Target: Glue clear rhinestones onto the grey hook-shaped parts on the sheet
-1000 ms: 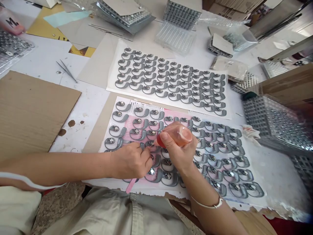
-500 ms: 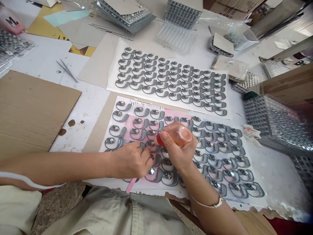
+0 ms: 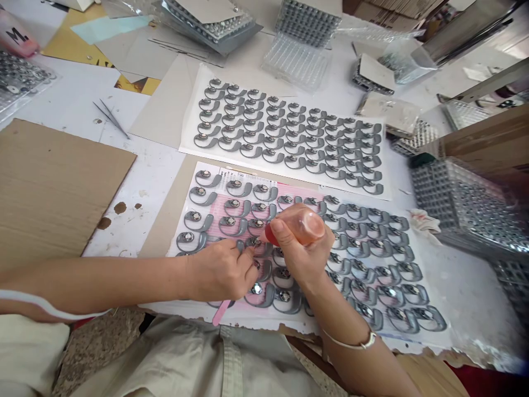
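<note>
My right hand (image 3: 303, 251) is wrapped round a small orange squeeze bottle (image 3: 300, 227) with a red tip, which points down-left at a grey hook-shaped part (image 3: 253, 242) with a round metal disc. My left hand (image 3: 221, 271) rests on the near sheet (image 3: 415, 325), fingers pinched beside that part; a pink strip (image 3: 221, 312) sticks out under it. What the fingers pinch is hidden. The sheet carries several rows of the same grey parts over a pink printed paper.
A second white sheet (image 3: 188, 135) of grey parts lies behind. Brown cardboard (image 3: 53, 187) lies at left, tweezers (image 3: 111, 117) beyond it. Clear blister trays (image 3: 295, 63) of small metal pieces stand at the back and at right (image 3: 467, 207). A crumpled rag (image 3: 421, 221) lies near the right trays.
</note>
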### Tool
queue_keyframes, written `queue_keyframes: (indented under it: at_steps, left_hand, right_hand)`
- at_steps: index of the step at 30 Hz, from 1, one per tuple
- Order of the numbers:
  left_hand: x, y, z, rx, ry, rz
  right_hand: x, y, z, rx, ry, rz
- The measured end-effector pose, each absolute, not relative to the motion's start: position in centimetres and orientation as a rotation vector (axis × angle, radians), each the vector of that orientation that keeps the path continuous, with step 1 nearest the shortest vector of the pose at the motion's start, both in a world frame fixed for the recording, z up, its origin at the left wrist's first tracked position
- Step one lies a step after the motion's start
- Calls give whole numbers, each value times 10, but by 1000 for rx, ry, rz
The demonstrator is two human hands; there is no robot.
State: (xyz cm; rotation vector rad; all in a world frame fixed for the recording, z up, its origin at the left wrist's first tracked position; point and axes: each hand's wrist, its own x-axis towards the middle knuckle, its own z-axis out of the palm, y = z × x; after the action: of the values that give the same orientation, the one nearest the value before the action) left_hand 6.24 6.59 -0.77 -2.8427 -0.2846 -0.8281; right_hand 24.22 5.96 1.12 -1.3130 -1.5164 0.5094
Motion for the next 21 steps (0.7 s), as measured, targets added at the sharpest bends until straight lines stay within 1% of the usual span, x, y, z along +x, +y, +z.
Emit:
queue_keyframes:
  at_steps: [6, 21]
  left_hand:
    - [62, 66, -7, -2860, -278, -785]
    - [63, 66, -6, -2870, -299, -859]
  right_hand:
    - [242, 60, 12, -1331, -1517, 492]
    - [241, 60, 11, -1295, -1523, 440]
